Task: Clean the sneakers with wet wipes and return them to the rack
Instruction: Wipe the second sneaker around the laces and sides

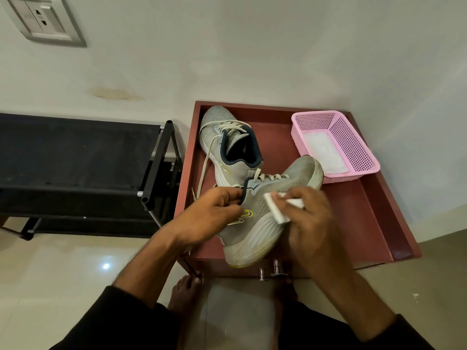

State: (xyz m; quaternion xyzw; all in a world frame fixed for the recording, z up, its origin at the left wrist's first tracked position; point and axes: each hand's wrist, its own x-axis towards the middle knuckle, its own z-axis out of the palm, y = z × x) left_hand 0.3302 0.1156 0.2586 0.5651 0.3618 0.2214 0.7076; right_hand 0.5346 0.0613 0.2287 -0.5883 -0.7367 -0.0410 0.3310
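Now right-hand fingers (290, 198) press wipe (275, 210) against sneaker (257, 223).

2 bare hands, left hand (211, 213) and right hand (309, 223), black sleeves (101, 322) pushed up, bare feet (183, 296).

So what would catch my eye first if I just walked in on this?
The two hands in the middle: the left hand steadies a grey sneaker while the right hand presses a white wipe to its side. Behind, a pink basket sits on the red-brown tray.
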